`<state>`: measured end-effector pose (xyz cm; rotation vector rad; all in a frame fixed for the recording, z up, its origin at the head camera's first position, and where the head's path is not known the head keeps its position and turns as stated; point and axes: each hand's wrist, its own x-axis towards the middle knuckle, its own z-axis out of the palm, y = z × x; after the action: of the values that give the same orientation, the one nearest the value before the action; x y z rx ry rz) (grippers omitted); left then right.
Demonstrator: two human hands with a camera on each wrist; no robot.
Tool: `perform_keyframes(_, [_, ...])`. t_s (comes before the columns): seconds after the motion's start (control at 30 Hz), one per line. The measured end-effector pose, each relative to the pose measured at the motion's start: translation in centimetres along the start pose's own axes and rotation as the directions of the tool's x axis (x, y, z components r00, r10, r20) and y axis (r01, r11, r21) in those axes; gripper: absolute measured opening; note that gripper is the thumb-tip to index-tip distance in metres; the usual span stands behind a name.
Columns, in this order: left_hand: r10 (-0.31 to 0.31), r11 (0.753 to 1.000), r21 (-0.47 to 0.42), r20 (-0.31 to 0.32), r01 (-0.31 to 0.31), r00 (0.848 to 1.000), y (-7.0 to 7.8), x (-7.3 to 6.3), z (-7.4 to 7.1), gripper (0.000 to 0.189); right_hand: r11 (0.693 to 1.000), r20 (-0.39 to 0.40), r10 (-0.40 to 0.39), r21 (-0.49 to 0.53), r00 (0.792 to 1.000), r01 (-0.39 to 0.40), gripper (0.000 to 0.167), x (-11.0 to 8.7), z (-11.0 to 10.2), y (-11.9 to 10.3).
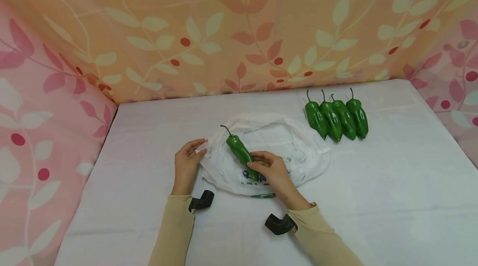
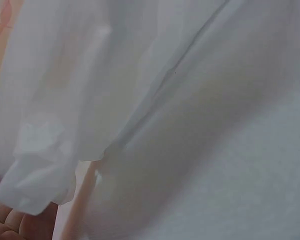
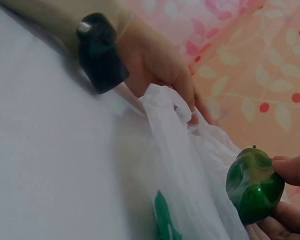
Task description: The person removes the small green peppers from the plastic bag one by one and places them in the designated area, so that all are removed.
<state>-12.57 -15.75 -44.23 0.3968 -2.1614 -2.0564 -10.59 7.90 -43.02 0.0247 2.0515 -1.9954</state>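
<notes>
A white plastic bag (image 1: 311, 156) with blue and green print lies on the table, its mouth spread wide. My left hand (image 1: 186, 167) pinches the bag's left edge; in the right wrist view the gathered plastic (image 3: 162, 107) sits at its fingertips. Over the bag, my right hand (image 1: 274, 173) holds a long green pepper (image 1: 238, 149) by its lower end, between thumb and fingers. The pepper's stem points up and left, away from me. In the right wrist view the pepper (image 3: 255, 192) shows its rounded tip end beside the plastic. White film fills most of the left wrist view.
Several more green peppers (image 1: 337, 118) lie side by side in a row at the back right, stems away from me, close to the bag's right rim. A white cloth (image 1: 392, 199) covers the table. Patterned orange and pink fabric (image 1: 209, 29) stands around the back and sides.
</notes>
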Motion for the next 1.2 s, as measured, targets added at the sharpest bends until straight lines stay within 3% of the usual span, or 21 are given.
perform_keyframes(0.63, [-0.008, 1.0, -0.003, 0.011, 0.008, 1.0, 0.1, -0.1, -0.1, 0.031, 1.0, -0.062, -0.005, -0.026, 0.998, 0.003, 0.035, 0.1, -2.6, -0.8])
perform_keyframes(1.2, [-0.003, 1.0, 0.016, 0.004, 0.003, 1.0, 0.0, 0.0, 0.0, 0.03, 1.0, -0.116, 0.014, 0.016, 0.993, -0.012, 0.038, 0.1, -5.1, -1.4])
